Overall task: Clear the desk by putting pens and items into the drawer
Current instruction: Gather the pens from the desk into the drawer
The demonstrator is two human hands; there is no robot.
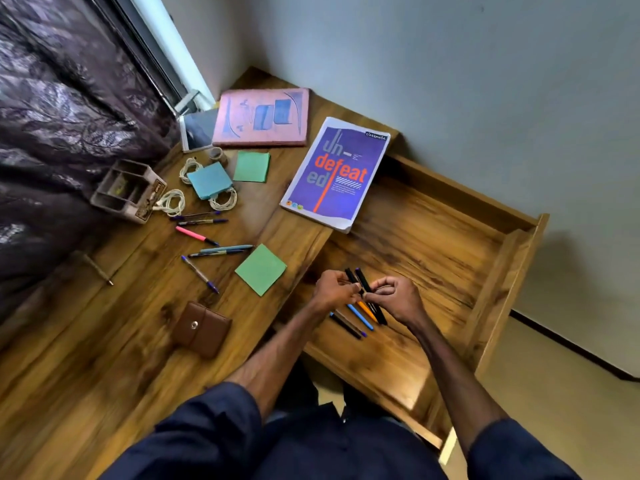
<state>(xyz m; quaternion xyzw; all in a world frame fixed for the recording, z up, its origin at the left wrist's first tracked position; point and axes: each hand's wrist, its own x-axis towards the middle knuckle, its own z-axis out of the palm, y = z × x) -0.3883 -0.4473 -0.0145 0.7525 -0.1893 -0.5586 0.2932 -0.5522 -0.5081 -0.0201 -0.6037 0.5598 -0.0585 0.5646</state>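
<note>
Centrally, we see both hands meeting over the open drawer (450,237), which is pulled out from the right side of the desk (104,341). The left hand (334,289) and right hand (394,296) each curl their fingers round one bundle of pens (360,317). Black caps stick out above the fists, while blue, orange and dark barrels fan out below. We cannot tell whether the lower tips touch the drawer floor.

On the desk we note a pink highlighter (194,234) and several loose pens (221,251) lying near a green notepad (261,269). A brown wallet (202,329) sits closer to us. Farther back lie a second green pad (251,167), a blue pad (209,180) on white cords (171,201), and a desk organiser (128,190). A purple notebook (337,174) overhangs the desk edge above the drawer, and a pink book (262,116) rests in the corner.
</note>
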